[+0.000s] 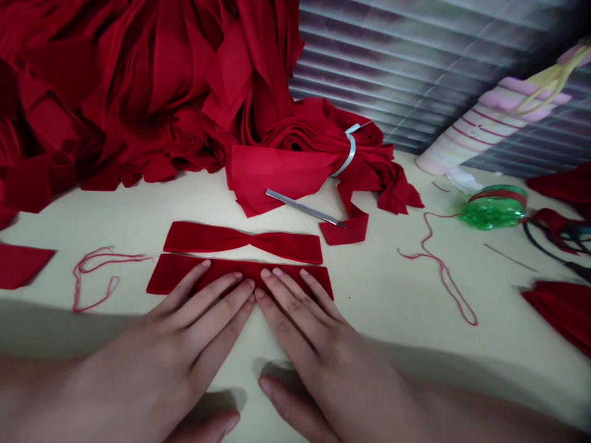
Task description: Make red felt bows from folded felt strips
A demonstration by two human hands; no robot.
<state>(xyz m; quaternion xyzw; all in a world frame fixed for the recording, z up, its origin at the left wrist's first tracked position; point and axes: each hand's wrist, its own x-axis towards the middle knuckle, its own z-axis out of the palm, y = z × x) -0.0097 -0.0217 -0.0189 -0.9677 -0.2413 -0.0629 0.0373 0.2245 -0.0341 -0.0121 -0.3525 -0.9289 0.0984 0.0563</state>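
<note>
Left hand point(184, 326) and right hand point(318, 332) lie flat, fingers point(221, 292) spread, pressing without gripping on the near edge of a red strip point(240, 275). A pinched red bow point(242, 242) lies just beyond it. Bare table point(369, 301) extends right, toward red thread point(442, 269) and a green spool point(494, 208). A red fabric heap point(138, 92) fills the upper left.

On my feed the left hand point(184, 326) sits at the lower left of the frame and the right hand point(323, 344) at lower centre-right. Both are bare, with slim fingers point(289, 295), short nails point(277, 271) and creased knuckles point(293, 304). The bare left forearm point(41, 394) and right forearm point(480, 406) run out through the bottom corners.
</note>
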